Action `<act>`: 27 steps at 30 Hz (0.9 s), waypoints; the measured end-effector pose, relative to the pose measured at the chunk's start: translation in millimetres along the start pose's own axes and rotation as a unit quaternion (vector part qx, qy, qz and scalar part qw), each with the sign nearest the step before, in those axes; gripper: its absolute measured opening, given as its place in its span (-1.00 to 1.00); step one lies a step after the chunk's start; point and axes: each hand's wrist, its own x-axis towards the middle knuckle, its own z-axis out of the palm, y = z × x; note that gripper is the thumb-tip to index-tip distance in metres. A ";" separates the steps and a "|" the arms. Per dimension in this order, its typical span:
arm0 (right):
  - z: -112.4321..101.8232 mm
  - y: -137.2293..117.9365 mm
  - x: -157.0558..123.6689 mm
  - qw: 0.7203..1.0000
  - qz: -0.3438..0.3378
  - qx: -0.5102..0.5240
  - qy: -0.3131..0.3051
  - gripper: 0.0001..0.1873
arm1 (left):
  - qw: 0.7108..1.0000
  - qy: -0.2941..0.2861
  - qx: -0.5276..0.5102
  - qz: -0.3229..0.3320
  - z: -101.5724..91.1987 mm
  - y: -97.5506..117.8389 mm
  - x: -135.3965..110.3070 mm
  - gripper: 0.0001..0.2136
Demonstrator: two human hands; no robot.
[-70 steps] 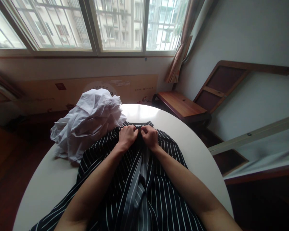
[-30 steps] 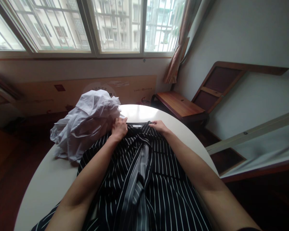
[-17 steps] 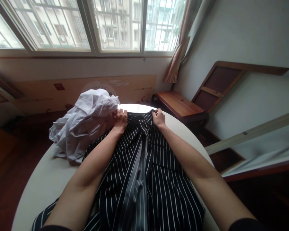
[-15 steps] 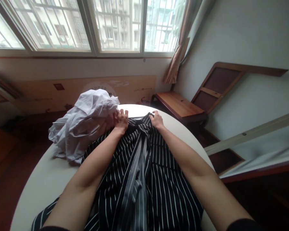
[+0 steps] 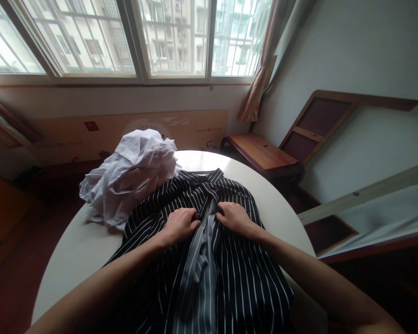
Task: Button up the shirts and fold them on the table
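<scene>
Has the left hand [image 5: 181, 222] and the right hand [image 5: 234, 217] well short of each other, both curled and touching facing edges of the parted front of a black-and-white pinstriped shirt [image 5: 245, 273]; cannot tell from this angle about any pinch on the cloth. Lies spread directly beneath both hands on the white worktop [image 5: 78, 253], with the collar [image 5: 214, 177] ahead of both. Includes a crumpled white cloth [image 5: 135, 171] ahead and to the left of the left hand, just beside the shirt.
</scene>
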 end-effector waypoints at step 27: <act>2.4 54.0 146.6 0.983 0.138 0.095 0.076 -0.55 | 0.997 0.060 0.038 -0.030 -14.1 -40.4 135.0 -0.73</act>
